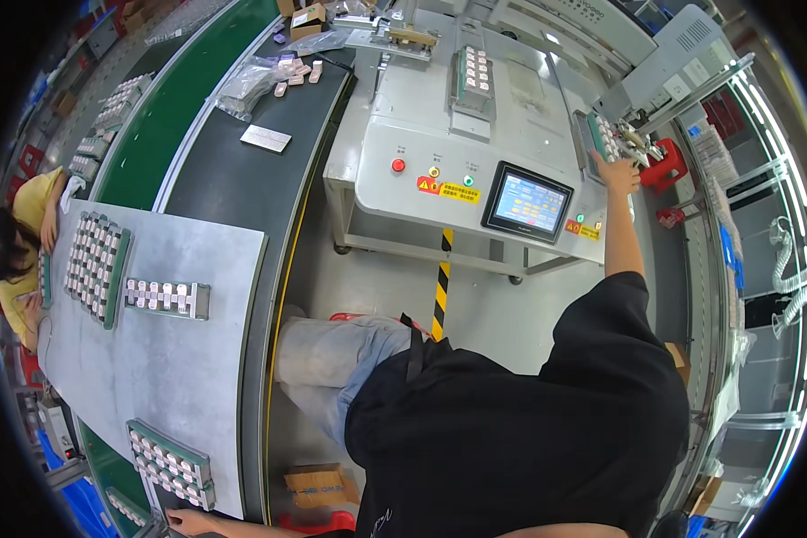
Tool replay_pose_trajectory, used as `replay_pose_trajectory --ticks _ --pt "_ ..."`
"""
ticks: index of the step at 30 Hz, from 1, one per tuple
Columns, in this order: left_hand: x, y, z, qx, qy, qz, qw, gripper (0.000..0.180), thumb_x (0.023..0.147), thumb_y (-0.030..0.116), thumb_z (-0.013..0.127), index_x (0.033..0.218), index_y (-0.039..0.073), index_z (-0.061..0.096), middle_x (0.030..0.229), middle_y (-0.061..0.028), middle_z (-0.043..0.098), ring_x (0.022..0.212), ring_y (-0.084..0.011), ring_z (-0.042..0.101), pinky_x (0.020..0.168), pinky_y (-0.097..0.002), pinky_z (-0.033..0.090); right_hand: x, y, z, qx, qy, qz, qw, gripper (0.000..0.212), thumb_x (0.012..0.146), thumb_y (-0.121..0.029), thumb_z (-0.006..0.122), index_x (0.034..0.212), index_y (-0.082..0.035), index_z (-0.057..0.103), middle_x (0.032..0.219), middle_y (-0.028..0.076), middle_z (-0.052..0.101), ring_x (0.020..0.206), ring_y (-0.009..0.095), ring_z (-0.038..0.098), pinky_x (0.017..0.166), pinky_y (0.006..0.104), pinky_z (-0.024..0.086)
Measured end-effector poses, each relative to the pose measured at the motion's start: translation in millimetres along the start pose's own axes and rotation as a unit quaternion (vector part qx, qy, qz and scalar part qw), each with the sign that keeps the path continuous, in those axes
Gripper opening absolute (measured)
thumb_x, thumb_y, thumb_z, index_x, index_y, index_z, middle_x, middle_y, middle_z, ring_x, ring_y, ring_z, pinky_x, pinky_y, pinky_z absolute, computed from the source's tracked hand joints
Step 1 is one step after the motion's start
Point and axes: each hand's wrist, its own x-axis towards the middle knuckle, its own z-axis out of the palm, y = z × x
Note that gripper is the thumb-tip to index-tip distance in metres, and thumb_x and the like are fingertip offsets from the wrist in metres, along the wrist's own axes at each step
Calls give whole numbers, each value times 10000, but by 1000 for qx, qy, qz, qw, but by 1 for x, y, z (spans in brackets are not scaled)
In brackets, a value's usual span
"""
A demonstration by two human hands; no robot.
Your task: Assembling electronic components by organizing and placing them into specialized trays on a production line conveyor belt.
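At the upper right, my right hand [617, 174] reaches to the right side of the grey machine. Its fingers close around the near end of a green fixture [598, 134] that carries rows of small whitish pieces. My left hand [188, 522] lies low at the left, by the near edge of the grey board [197, 368]. Its fingers are partly seen, stretched out, with nothing visible in them. Just beyond it stands a fixture [169, 466] with rows of white round-topped pieces; whether the hand touches it I cannot tell.
On the machine [403, 117] another loaded fixture [475, 81] sits mid-table, above a touch screen [527, 203] and a red button [398, 165]. More fixtures [97, 269] lie on the board. Across it sits a person in yellow [29, 202]. A red stool [662, 166] stands right.
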Motion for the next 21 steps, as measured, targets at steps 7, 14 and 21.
replay_pose_trajectory --ticks 7,14,21 --pt "1 -8 -4 -2 5 5 1000 407 1005 354 665 1108 -28 758 1098 -200 755 990 -359 723 874 -414 575 8 -24 36 -41 5 18 999 1102 702 -799 744 1388 49 590 1485 279 476 1419 455 404 1135 568 354" --pt "1 0 -13 -52 17 -20 998 363 1011 307 652 1104 -25 764 1088 -187 763 991 -334 727 878 -406 580 -8 -22 15 -46 -91 -104 989 854 738 -609 810 1242 65 665 1376 294 578 1307 459 535 1032 570 474" --pt "-11 135 -110 -258 59 147 953 407 1078 312 527 1141 -48 707 1127 -188 722 1036 -309 729 899 -425 614 -36 22 -9 313 -187 -107 925 708 720 -616 862 947 47 757 752 92 688 628 186 658 596 364 561"
